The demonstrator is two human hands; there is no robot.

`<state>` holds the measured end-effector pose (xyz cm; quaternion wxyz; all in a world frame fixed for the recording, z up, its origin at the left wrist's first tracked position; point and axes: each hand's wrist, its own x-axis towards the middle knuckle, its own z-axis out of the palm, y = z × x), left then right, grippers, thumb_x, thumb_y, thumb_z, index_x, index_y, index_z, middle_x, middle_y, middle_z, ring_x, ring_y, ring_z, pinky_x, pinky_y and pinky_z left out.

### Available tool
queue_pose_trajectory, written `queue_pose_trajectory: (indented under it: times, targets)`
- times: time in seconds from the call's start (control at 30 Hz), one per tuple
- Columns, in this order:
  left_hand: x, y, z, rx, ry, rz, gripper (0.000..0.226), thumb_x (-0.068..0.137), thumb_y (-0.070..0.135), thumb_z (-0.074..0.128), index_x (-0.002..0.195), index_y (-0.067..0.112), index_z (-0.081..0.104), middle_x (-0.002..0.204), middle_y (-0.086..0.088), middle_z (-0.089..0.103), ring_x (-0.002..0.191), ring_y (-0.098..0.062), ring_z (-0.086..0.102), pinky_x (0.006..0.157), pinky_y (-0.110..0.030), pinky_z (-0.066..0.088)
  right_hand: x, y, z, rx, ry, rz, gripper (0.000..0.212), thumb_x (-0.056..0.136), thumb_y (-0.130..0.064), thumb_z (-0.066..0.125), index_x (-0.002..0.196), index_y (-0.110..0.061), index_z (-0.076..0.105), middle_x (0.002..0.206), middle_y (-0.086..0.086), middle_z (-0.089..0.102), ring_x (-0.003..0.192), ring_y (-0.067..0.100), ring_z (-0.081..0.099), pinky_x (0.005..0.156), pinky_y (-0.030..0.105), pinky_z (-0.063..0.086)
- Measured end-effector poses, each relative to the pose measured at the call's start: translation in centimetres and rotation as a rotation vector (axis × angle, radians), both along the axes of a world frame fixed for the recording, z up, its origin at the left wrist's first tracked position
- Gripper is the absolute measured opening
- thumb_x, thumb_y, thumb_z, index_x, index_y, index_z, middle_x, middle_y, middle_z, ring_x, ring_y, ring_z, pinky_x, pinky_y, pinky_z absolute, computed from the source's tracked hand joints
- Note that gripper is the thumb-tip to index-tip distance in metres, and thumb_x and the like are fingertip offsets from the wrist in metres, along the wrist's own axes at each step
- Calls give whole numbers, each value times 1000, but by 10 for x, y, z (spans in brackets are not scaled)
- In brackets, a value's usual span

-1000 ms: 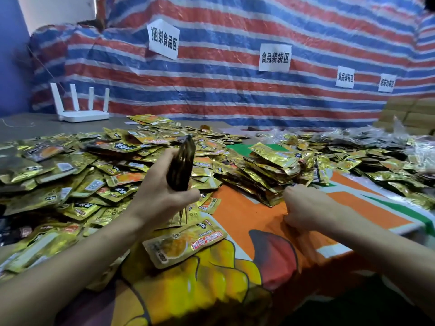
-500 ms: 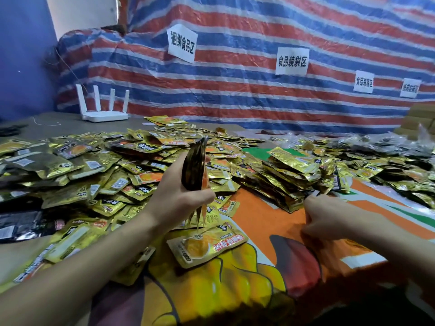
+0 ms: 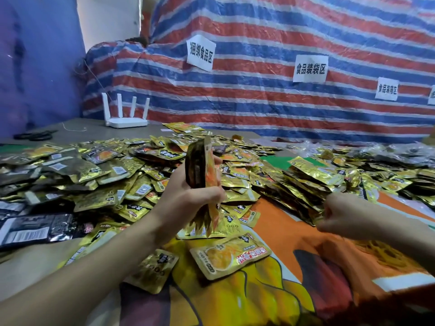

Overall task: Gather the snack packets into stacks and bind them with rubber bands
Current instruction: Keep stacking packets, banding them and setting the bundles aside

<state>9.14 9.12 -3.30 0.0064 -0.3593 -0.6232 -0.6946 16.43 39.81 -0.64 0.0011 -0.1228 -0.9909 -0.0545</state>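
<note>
Snack packets [image 3: 98, 182] in gold foil lie loose in a wide heap on the counter [image 3: 94, 123], spread from nine o'clock round to twelve. The left hand [image 3: 188, 201] reaches in from seven o'clock and grips a stack [image 3: 199, 168] of them near the middle of the view, thumb across the near side and fingers wrapped round the far side. That stack stands on end, its lower edges fanned out and touching the packets beneath.

The right hand [image 3: 346, 215] comes in from four o'clock with its fingers curled inward, just beside the near edge of a slumped pile [image 3: 303, 184] of packets at two o'clock. Whether it pinches anything cannot be told.

One packet [image 3: 230, 254] lies face up at six o'clock below the stack, its orange picture showing, and another [image 3: 153, 270] lies near it toward seven o'clock. Under them a printed sheet [image 3: 277, 229] in orange and yellow covers the near counter. Black packets [image 3: 35, 228] sit at the heap's edge at nine o'clock.

At eleven o'clock a white router [image 3: 126, 117] with four aerials stands on the bare counter. Behind it hangs a striped tarp [image 3: 259, 107] in red, blue and white, with paper signs [image 3: 201, 54] stuck on it at twelve and one o'clock. Clear bags [image 3: 397, 152] lie at three o'clock on the far side.
</note>
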Motion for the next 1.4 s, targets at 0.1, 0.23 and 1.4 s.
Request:
queue_pose_trajectory:
  times: [0.1,0.23,1.4]
  targets:
    - [-3,-3,-6,47,-105,-59,52,64,5,63,115,13,58,87,-8,54,81,-26,55,76,-43,46,-12,-27,14,-407,132,154,26,90,-25,68,73,-4,68,60,1,61,50,6,46,48,24,36]
    - [-7,-8,-7,-5,-81,-14,50,63,7,63,113,18,61,87,-6,56,81,-23,56,75,-39,48,-38,-89,17,-698,299,444,23,92,-11,65,69,-7,64,56,-7,51,48,5,39,44,17,30]
    - [-39,-45,-10,65,-485,67,60,57,5,62,117,4,63,86,-8,60,83,-25,55,76,-40,44,-102,-165,-38,-1723,373,625,23,84,-15,66,61,-17,69,68,3,61,69,15,55,68,28,40]
